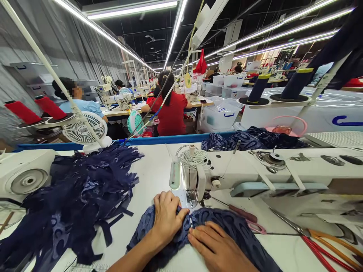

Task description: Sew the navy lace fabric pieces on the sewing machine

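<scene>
A piece of navy patterned lace fabric [227, 219] lies bunched in front of the sewing machine's needle area [192, 198]. My left hand [166, 215] grips it just left of the presser foot, thumb pointing toward the needle and fingers curled over the cloth. To the right, my right hand [217, 245] rests on the same fabric with its fingers laid flat. Between my hands shows a small white strip [191, 222], perhaps a label, at the right fingertips. The fabric under both palms is hidden.
Navy fabric strips [85, 192] are heaped on the left. Scissors with orange handles [314, 232] and a dark-handled pointed tool [242, 213] lie right. The white machine arm [283, 166] spans the right side. Ahead, a person in red [172, 109] and others sit at machines.
</scene>
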`<state>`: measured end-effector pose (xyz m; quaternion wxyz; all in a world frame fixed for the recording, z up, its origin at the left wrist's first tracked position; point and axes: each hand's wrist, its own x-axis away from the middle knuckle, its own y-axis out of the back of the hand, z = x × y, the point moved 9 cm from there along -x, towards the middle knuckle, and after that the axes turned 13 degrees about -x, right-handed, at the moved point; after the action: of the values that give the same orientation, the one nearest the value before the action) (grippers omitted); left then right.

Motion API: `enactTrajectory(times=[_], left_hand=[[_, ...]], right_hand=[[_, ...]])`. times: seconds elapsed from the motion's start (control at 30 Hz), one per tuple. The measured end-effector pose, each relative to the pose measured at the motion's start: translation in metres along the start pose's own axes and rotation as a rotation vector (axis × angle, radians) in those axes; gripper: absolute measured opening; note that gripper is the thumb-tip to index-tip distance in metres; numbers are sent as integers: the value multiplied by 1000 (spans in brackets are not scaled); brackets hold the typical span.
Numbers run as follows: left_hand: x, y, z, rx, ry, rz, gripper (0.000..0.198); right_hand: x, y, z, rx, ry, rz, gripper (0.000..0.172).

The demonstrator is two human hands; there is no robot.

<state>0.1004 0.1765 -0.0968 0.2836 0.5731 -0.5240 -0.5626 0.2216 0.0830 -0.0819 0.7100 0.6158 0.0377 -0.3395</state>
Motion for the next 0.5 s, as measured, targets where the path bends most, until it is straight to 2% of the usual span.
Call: enactTrajectory(times=[0.1,0.17,0.27,0.33,0.4,0.5], left_hand=[[-2,16,6,-31,22,-50,17],[4,29,5,-19,4,-78,14],[23,38,-12,100,-153,-75,19],[39,39,-27,221,-319,-73,24],[53,34,-35,268,-444,-76,29],[61,17,-30,146,-486,-86,35]], right_hand=[[10,3,2,4,23,35,50],[15,13,-2,-31,-32,-4,49],[15,30,-14,-79,-171,-129,45],[11,34,-20,-103,-211,-180,43],[4,29,-23,-116,-210,-163,41],[0,15,-26,-90,-200,-98,35]])
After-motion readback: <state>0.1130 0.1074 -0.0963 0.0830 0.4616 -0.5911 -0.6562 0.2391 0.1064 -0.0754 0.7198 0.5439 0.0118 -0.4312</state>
